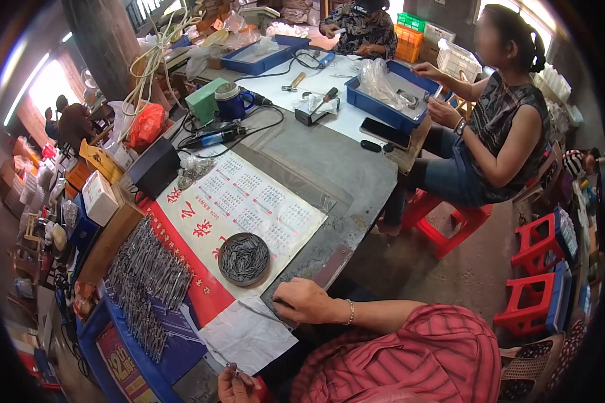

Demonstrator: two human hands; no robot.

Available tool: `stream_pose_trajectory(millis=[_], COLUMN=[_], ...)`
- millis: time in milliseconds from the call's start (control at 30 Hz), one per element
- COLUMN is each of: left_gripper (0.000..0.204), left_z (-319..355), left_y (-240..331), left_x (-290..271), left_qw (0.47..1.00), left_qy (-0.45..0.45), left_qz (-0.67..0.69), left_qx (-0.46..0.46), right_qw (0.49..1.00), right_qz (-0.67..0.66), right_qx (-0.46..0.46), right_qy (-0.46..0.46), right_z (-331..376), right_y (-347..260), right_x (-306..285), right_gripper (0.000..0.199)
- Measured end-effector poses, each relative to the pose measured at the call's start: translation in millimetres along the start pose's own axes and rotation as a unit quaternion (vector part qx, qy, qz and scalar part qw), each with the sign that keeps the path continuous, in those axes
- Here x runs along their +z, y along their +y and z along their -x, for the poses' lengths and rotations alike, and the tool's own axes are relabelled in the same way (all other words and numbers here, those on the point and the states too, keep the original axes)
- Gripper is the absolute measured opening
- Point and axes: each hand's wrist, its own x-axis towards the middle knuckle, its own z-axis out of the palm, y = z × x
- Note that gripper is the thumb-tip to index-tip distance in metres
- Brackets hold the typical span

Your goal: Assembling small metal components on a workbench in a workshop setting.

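My right hand (pixel 304 300) lies palm down on the near edge of the grey table (pixel 343 168), fingers bent, tips against the table beside a white sheet of paper (pixel 249 334). Whatever is under the fingertips is hidden. My left hand (pixel 235 386), at the bottom edge, pinches a small metal piece (pixel 232 367) between its fingers. A round tin (pixel 243 258) full of dark metal pins stands just beyond my right hand on a red and white calendar poster (pixel 249 201). A heap of thin metal rods (pixel 144 282) lies to the left.
A person sits on a red stool (pixel 450 225) at the far right, hands over a blue tray (pixel 393 101). Another person works at the far end. A phone (pixel 385 133), blue mug (pixel 234 102), black box (pixel 154 168) and cables are on the table. More red stools (pixel 534 272) stand at right.
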Motion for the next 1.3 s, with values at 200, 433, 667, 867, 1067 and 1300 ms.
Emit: stream_pose_trajectory(millis=[200, 433, 667, 867, 1067, 1300], left_gripper=[0.025, 0.022, 0.015, 0.014, 0.015, 0.01], left_z=[0, 0, 0, 0, 6, -2], left_y=[-6, -13, -13, -13, -13, -28], left_x=[-2, -2, 1, 4, 4, -6], left_qw=[1.0, 1.0, 0.999, 1.0, 0.999, 0.996], left_qy=[0.0, -0.017, -0.01, -0.009, -0.001, 0.052], left_qz=[-0.004, 0.011, 0.043, 0.027, 0.035, 0.038], left_qx=[0.002, 0.019, -0.004, 0.008, 0.004, 0.058], right_qw=[1.0, 1.0, 1.0, 1.0, 1.0, 0.999], right_qz=[0.001, 0.011, 0.014, 0.022, 0.025, 0.031], right_qx=[0.003, -0.004, -0.007, -0.008, -0.005, -0.009], right_qy=[-0.002, 0.007, 0.008, 0.004, 0.008, 0.007], right_z=[0, 0, -1, -1, 3, 1], right_y=[-1, -2, -1, -1, -6, 4], right_x=[0, 0, -1, -3, -3, 7], right_gripper=[0.014, 0.014, 0.014, 0.015, 0.014, 0.016])
